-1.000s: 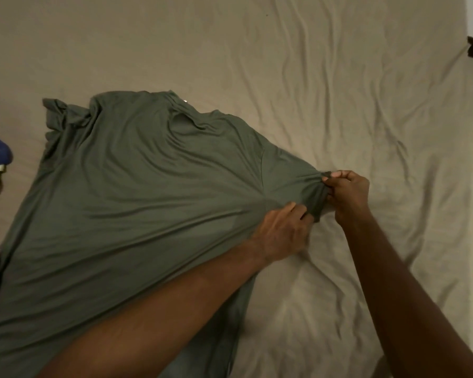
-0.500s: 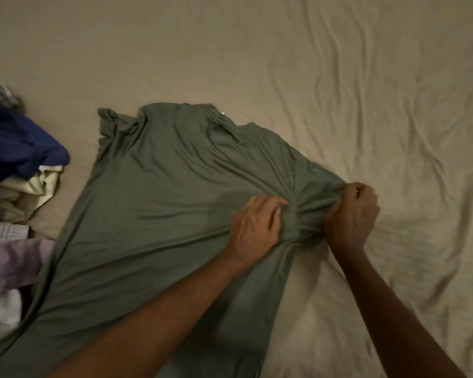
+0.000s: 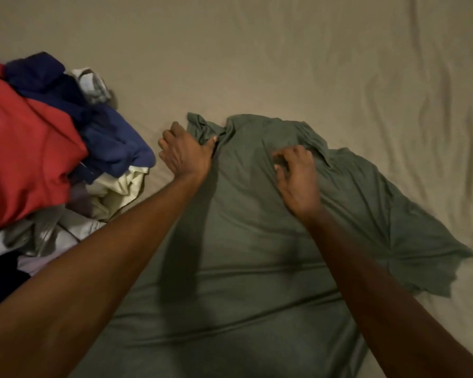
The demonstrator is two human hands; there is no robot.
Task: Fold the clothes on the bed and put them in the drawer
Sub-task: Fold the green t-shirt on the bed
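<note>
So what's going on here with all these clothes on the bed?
A person is laying out a green T-shirt on the beige bedsheet to fold it. The left hand holds the shirt by its left sleeve, and the right hand is gathering fabric near the collar. It isn't folded yet. A pile of unfolded clothes, red and navy on top, waits at the left.

A heap of red, navy and cream clothes [image 3: 52, 159] crowds my left hand [image 3: 185, 154]; beyond the spread olive-green jersey shirt [image 3: 257, 241] and to my right, the wrinkled beige bedsheet [image 3: 311, 64] lies open.
</note>
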